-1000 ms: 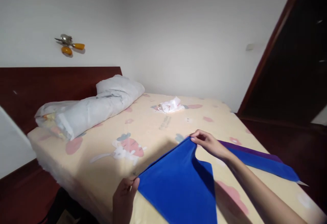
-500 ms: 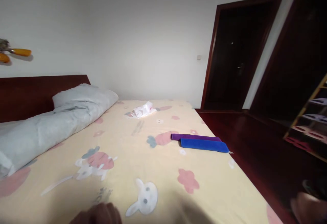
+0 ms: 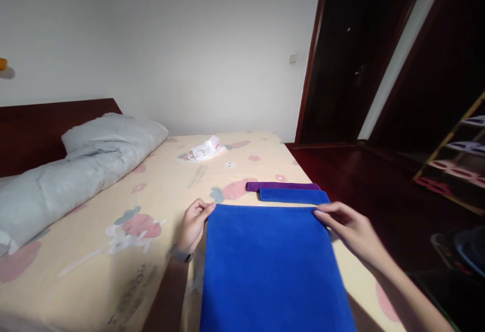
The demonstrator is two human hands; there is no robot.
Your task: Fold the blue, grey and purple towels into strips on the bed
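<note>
A blue towel [image 3: 271, 266] is spread between my hands above the near part of the bed, its far edge pulled straight. My left hand [image 3: 194, 225] pinches the far left corner, thumb on top. At the far right corner my right hand [image 3: 346, 223] pinches the cloth the same way. Just beyond that edge lie a folded blue cloth [image 3: 293, 196] and a folded purple cloth [image 3: 282, 186], side by side in narrow strips. The near end of the towel runs out of view at the bottom.
The bed [image 3: 178, 180] has a cream patterned sheet. A grey quilt [image 3: 87, 165] lies along its left side, and a white plastic bag [image 3: 206, 149] sits near the far edge. To the right are the dark floor [image 3: 333, 170] and a shoe rack [image 3: 454, 155].
Both hands have come up from the lower edge of the view, bringing the blue towel into sight, held by two corners. The view has tilted down slightly.
</note>
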